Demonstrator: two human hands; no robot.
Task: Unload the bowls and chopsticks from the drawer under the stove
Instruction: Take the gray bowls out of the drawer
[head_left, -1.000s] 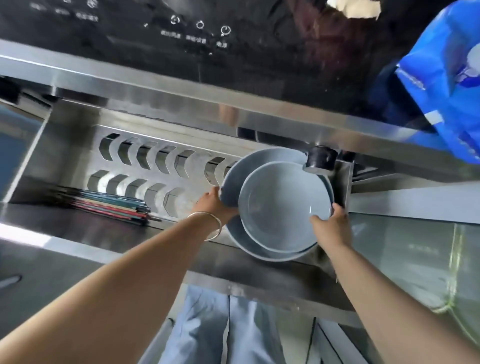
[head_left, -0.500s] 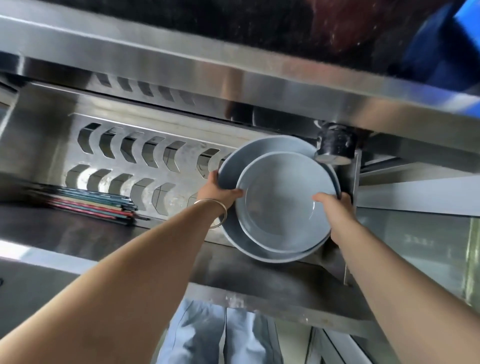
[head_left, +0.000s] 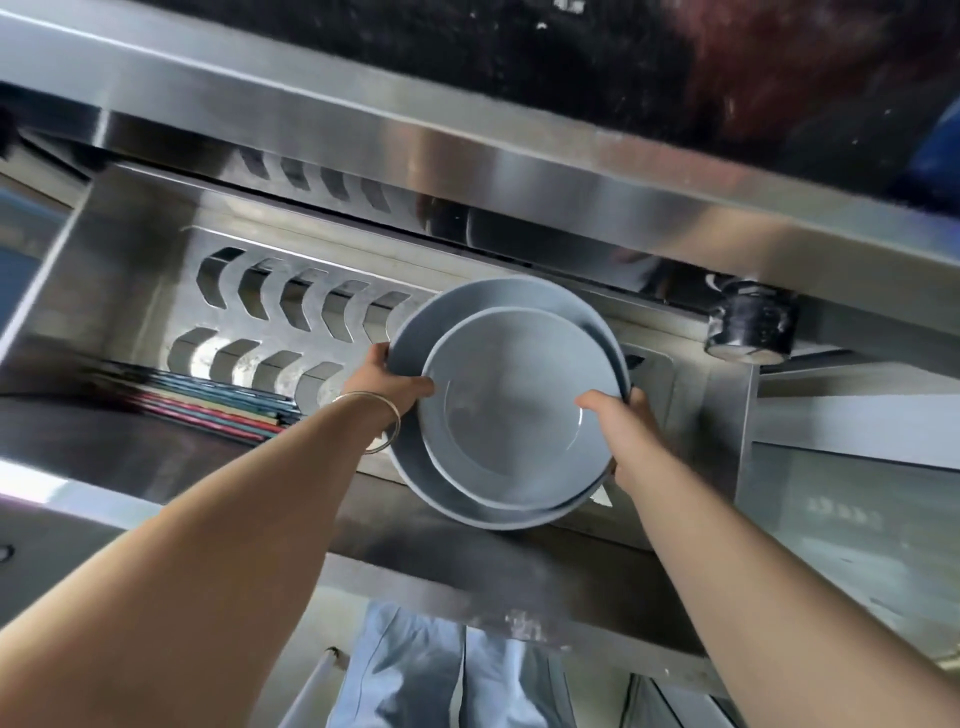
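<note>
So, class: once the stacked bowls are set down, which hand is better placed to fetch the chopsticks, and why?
Left. The chopsticks lie at the drawer's left side, just beyond the left hand. The right hand holds the bowls from the far side and would have to cross over.

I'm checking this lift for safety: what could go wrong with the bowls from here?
1. The smaller bowl sits loose inside the larger bowl; tilting the stack could slide it out.
2. The left hand and right hand pinch only the rims, so a slip is possible.
3. The black knob and steel counter edge overhang nearby and could get knocked.
</note>
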